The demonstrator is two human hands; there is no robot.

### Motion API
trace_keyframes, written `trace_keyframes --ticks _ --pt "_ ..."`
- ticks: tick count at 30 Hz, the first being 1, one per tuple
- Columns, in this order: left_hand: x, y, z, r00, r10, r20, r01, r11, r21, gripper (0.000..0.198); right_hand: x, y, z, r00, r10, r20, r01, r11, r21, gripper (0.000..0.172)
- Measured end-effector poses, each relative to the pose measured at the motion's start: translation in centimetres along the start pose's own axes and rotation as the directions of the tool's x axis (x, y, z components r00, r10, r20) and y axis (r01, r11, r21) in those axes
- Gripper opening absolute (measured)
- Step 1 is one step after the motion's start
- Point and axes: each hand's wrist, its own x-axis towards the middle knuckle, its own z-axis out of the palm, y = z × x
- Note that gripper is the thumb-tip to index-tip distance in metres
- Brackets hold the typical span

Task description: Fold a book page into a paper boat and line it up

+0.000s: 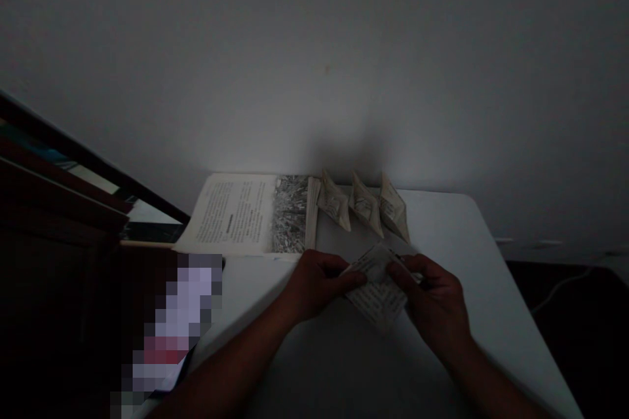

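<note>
Between my two hands is a folded sheet of printed paper (382,298), diamond-like in outline, held above the table. My left hand (319,281) pinches its left corner, thumb on top. On the right side, my right hand (432,294) grips the paper between thumb and fingers. Just beyond it, three folded paper boats (366,208) made of printed pages stand in a row. Left of the boats lies an open book (236,213) with a page of text and a dark picture strip.
The white table (447,222) stands against a grey wall (314,65). A blurred-out phone-like device (171,334) lies at the table's left edge. Dark wooden furniture (59,209) is at the far left. A pale cable (560,285) runs beyond the right edge.
</note>
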Motion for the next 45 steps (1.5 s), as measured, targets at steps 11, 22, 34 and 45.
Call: trace_keyframes --ticks 11,22,34,45 --pt "-0.1 -0.1 0.7 0.999 0.043 -0.023 -0.044 0.999 -0.028 0.025 -0.2 -1.0 0.7 0.995 -0.083 -0.054 0.073 0.984 -0.162 0.018" --pt "-0.2 0.2 2.3 0.981 0.014 -0.193 -0.022 0.999 -0.040 0.023 -0.2 -0.9 1.2 0.992 -0.119 -0.037 0.108 0.970 -0.216 0.018" --pt "0.0 -0.2 2.1 0.981 -0.032 -0.191 0.009 0.993 -0.119 0.023 -0.1 -1.2 1.2 0.996 -0.077 -0.054 0.064 0.974 -0.216 0.017" --pt "0.1 -0.1 1.8 0.984 -0.009 -0.177 -0.009 0.995 -0.100 0.024 0.0 -1.1 1.0 0.997 0.031 -0.072 -0.041 0.987 -0.154 0.019"
